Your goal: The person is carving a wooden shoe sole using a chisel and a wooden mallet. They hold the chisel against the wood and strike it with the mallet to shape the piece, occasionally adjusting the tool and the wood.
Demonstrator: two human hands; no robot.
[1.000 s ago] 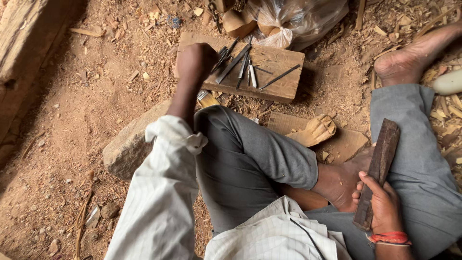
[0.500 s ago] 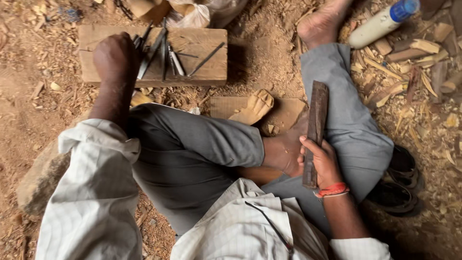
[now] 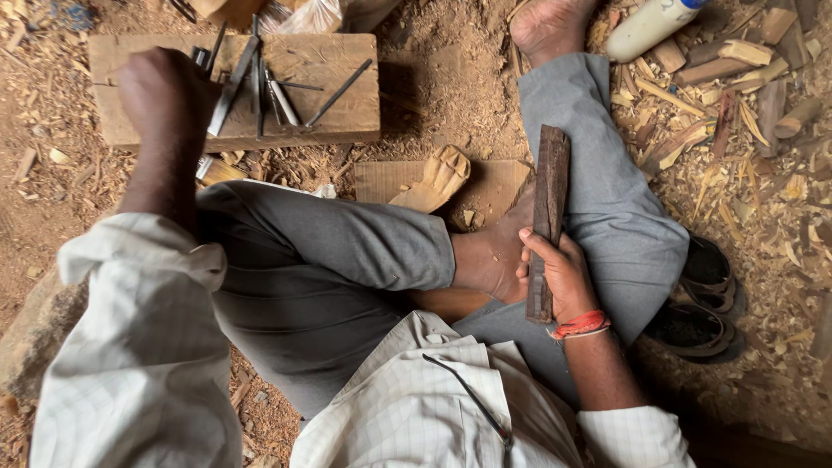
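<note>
Head view: a woodworker is seen from above, seated cross-legged on a dirt floor strewn with wood shavings (image 3: 728, 165). The left hand (image 3: 165, 95) is stretched out over a flat wooden block (image 3: 347, 95) and is curled into a loose fist beside the metal chisels (image 3: 260, 82) laid across that block; whether a tool is actually gripped inside the fist cannot be told, as the fingers are turned away from the camera. The right hand (image 3: 563, 277) is closed around the lower end of a long, dark wooden mallet (image 3: 546, 217), which is held upright against the right knee, its upper end pointing away from the body. A red thread band (image 3: 581, 325) is worn at that wrist. A partly carved piece of pale wood (image 3: 438, 178) is rested on a thin board (image 3: 494, 182) just in front of the crossed shins, between the chisel block and the mallet. A white plastic bottle (image 3: 646, 30) is lying among offcuts beyond the bare foot (image 3: 546, 26), its contents not visible. A clear plastic bag (image 3: 316, 16) is seen behind the block, its contents unclear. A pair of dark sandals (image 3: 702, 299) is set beside the right thigh.
</note>
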